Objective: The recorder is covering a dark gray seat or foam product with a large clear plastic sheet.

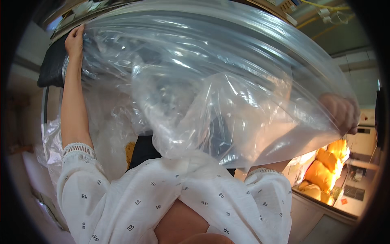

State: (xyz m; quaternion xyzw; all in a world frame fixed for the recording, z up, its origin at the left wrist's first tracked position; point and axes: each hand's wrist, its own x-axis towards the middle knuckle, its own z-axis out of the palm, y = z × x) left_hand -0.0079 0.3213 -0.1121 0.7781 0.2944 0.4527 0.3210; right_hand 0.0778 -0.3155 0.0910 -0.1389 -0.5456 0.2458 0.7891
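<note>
Clear plastic film point(191, 53) spans the whole space between the two hands, bulging away from the body in long folds beyond them and drooping in crumpled, glossy creases on the near side, down to the front of the white blouse point(138, 203). Whether it is a single sheet or a large bag, I cannot tell.

The left hand point(74, 40) pinches the film's edge at its far left end, fingers closed together, arm reaching straight out. The right hand point(340, 112) is curled like a fist at the opposite end, seen partly through the film, and seems to grip its border; the exact finger positions are blurred. Its forearm runs behind the plastic.

Holding the hands this far apart probably keeps the film spread and the upper folds taut, while the slack middle, gripped by neither hand, sags under its own weight. The right arm's place behind the film likely lets it support that side from beneath.

Just beside the left hand, on its near side, is a dark padded object point(53, 63); nearer the body than the right hand are yellow bundles point(323, 168), apart from its grip.
</note>
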